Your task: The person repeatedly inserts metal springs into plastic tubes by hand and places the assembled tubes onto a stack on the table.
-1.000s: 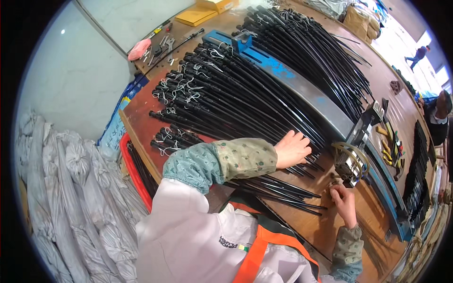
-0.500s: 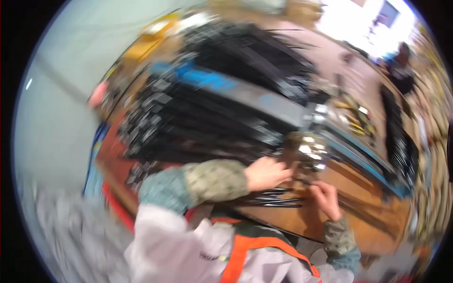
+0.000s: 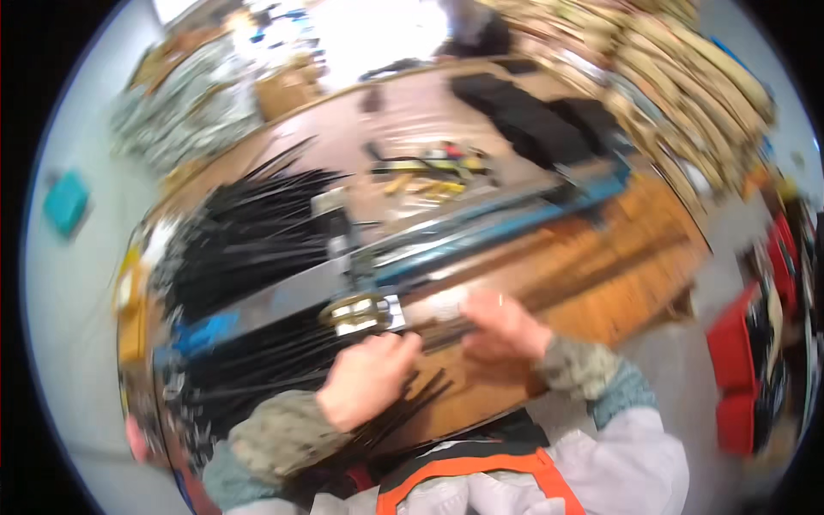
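Observation:
My left hand [image 3: 369, 378] is closed like a fist at the near side of a shiny metal fixture [image 3: 365, 313]. What its fingers hold, if anything, is hidden. My right hand [image 3: 502, 328] hovers over the wooden tabletop [image 3: 592, 275], to the right of the left hand, its fingers smeared by motion. Thin dark strips [image 3: 421, 399] lie below and beside the left hand. Beyond both hands a long blue metal rail [image 3: 506, 236] runs from the fixture toward the far right. A grey bar [image 3: 283, 296] with blue marks extends leftward from the fixture.
Bundles of long black strips [image 3: 249, 240] cover the table's left side. Yellow-handled tools [image 3: 438, 172] and a black folded pile [image 3: 541, 124] lie at the far side. Stacked tan sacks [image 3: 678, 77] stand at the back right, red bins [image 3: 738, 369] at the right.
My view has swung to the right, so the table and fixture appear farther left. My right hand has moved away from the fixture, and the gap between my hands has widened.

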### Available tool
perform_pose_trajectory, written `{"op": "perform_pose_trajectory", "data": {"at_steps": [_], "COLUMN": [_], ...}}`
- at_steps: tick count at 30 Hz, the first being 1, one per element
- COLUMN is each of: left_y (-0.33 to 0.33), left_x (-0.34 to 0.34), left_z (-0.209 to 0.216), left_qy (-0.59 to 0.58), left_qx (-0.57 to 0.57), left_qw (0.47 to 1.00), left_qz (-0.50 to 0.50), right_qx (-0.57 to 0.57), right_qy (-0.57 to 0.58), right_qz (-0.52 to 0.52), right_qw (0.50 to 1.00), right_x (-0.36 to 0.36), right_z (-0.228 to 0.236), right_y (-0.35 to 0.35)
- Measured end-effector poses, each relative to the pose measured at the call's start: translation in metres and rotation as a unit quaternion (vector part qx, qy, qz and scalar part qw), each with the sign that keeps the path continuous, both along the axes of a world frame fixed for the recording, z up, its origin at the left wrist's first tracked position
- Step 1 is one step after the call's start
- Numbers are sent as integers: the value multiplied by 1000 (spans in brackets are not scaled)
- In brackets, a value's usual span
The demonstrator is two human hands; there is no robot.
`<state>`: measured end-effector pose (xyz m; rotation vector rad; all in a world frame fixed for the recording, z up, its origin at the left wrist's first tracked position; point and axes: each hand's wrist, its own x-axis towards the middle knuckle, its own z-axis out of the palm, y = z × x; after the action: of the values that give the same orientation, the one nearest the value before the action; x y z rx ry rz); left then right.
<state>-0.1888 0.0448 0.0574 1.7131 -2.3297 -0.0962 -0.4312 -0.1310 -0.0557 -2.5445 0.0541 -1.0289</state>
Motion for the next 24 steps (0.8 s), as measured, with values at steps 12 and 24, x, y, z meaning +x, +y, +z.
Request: {"op": "perform_pose_trajectory", "data": {"at_steps": [12, 24], "left_y": [-146, -142], "left_x": [-25, -13], "left_z": [12, 3], "left_qy": [-77, -34], "left_qx": [-65, -13], "left_qw": [988, 996], "left_qz": [-114, -83], "right_qx": [27, -68], "right_qy": [-59, -51], "right_qz": [-192, -383], "right_qw": [979, 920], "right_x": [-77, -111], "right_z": [15, -18], "right_y": [-108, -181]}}
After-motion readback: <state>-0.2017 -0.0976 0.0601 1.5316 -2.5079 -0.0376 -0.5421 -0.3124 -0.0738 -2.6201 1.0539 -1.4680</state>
